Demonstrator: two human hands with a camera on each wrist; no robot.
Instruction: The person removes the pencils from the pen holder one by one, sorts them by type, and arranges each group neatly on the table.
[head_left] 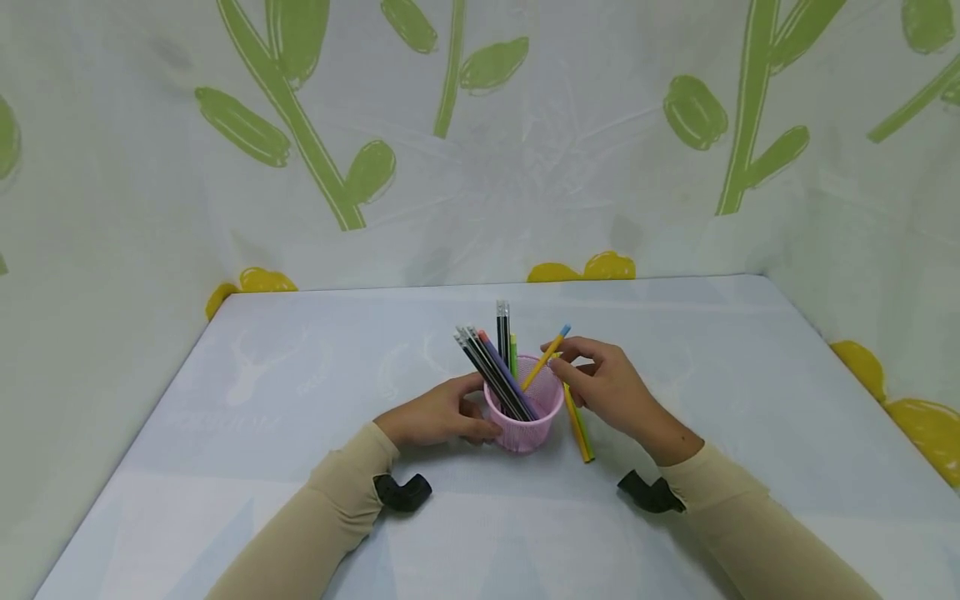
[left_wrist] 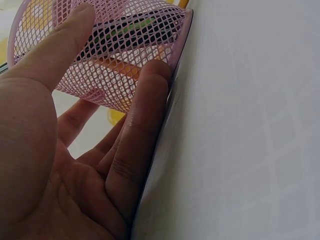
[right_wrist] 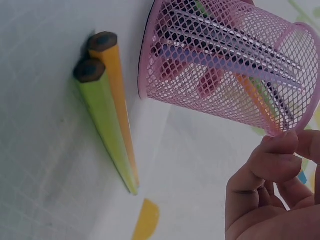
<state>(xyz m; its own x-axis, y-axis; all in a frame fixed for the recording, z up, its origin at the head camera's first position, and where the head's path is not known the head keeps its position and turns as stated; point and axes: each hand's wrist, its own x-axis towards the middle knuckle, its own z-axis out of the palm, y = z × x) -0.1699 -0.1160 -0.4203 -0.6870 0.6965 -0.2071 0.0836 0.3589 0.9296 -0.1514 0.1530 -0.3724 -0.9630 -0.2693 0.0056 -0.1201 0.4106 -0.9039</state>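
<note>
My left hand (head_left: 442, 410) grips the pink cup (head_left: 525, 435); right hand (head_left: 606, 382) pinches the yellow pencil (head_left: 539, 367), slanting into the cup between them. I'd brace the cup, ease the pencil down, then release.

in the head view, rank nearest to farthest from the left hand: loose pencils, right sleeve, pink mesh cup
1. Pink mesh cup: touching the left hand.
2. Loose pencils: lying just right of the cup.
3. Right sleeve: farther right, beyond the pencils.
</note>
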